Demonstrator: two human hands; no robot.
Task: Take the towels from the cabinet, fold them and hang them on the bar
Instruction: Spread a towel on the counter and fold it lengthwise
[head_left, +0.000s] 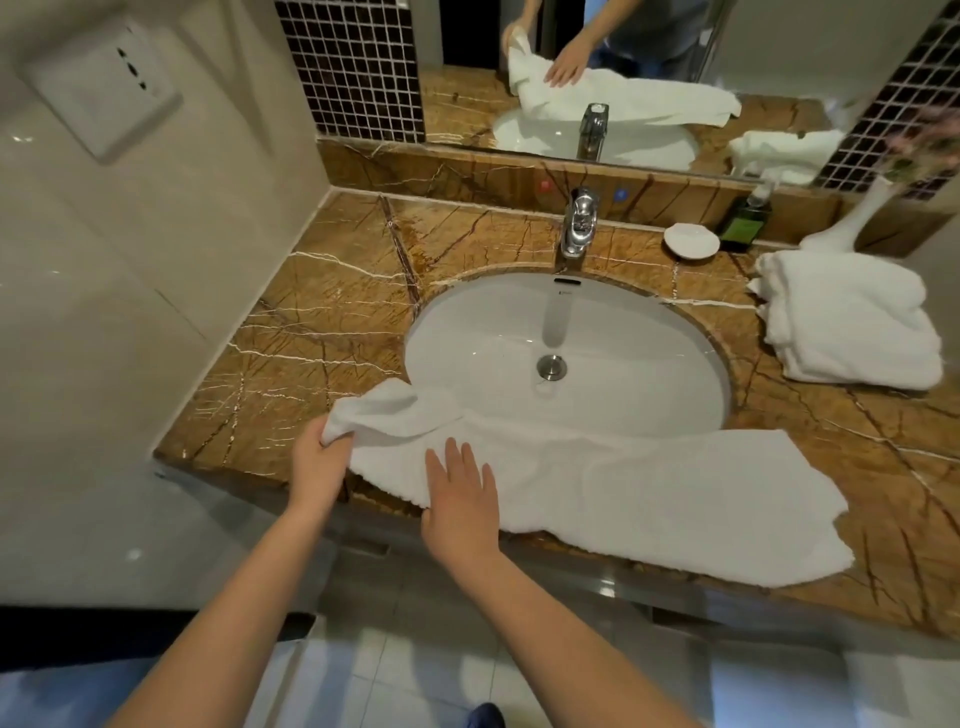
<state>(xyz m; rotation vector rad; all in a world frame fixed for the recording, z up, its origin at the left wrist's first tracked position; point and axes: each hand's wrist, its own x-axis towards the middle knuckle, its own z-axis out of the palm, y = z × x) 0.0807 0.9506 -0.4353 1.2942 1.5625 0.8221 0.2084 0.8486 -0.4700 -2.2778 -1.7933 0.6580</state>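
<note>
Marble worktop (322, 312) bears the towel (649, 493), spread along its front edge and lapping the sink (597, 374). Left grip (319, 462) clutches its corner; right grip (460, 493) lies flat on it, fingers straight. An uneven pull may slide it off the edge.

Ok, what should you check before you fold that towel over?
1. Grip: left hand holds the towel by its left end: ok.
2. Pin: right hand lies flat on it: ok.
3. Towel smooth: not ok, it is bunched at the left and sags over the sink.
4. Sink dry: cannot tell; no water runs from the faucet.
5. Room: folded stack sits apart, far right: ok.
</note>
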